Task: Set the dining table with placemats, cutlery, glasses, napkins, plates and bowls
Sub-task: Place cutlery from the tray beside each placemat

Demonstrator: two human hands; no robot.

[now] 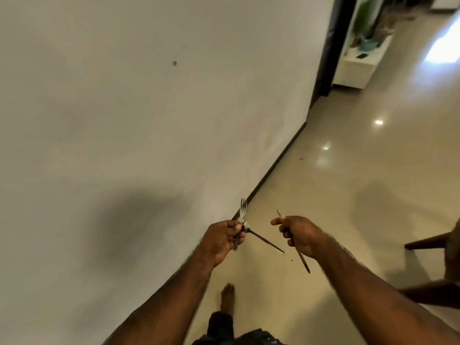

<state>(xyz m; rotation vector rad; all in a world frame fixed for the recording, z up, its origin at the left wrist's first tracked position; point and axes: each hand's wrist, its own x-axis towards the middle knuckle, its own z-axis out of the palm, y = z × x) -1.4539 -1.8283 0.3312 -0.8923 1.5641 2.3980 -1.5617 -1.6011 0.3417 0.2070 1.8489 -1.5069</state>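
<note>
Carrying cutlery along a pale wall (124, 108), the person was, by my reading, in the fetching stage of the job and not yet at the laying stage. The left hand (221, 239) was curled round a fork (243, 207) with its tines pointing up, and the same grip also held a second dark-handled piece (266, 242) that stuck out sideways toward the other hand; whether that one was a spoon or another fork could not be told, since its head was hidden in the fingers. The right hand (300, 236) was closed round a slim utensil (302, 260), its light tip showing above the knuckles and its dark handle slanting down below the palm; blur kept its kind uncertain. The two hands were near each other but apart, both held over a glossy tiled floor (348, 170), with a bare foot (227, 297) stepping forward beneath them. No dining counter showed anywhere, nor any placemats, glasses, napkins, plates or bowls, so nothing could be counted as set from this view. Only the dark wooden legs of a chair (433, 290) entered at the right edge, hinting the eating area was close. A white cabinet (356, 70) with plants stood far off. As far as could be judged, the cutlery had been collected but not placed, and how much of the remaining setting was done stayed unknown
</note>
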